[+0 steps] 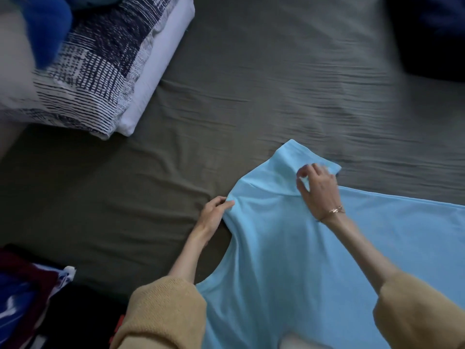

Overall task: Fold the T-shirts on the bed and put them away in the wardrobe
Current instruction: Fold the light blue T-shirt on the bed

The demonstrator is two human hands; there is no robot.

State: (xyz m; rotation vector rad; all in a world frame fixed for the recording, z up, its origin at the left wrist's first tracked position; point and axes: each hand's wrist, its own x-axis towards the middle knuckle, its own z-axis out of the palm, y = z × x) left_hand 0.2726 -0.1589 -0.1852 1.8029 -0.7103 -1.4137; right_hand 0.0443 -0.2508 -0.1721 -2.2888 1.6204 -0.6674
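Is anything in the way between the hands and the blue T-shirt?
No. The left hand pinches the light blue T-shirt at its edge, and the right hand already rests on its sleeve.

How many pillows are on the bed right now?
2, both at the upper left: a navy-and-white patterned pillow lying on a plain white pillow beneath it. More may lie outside the frame.
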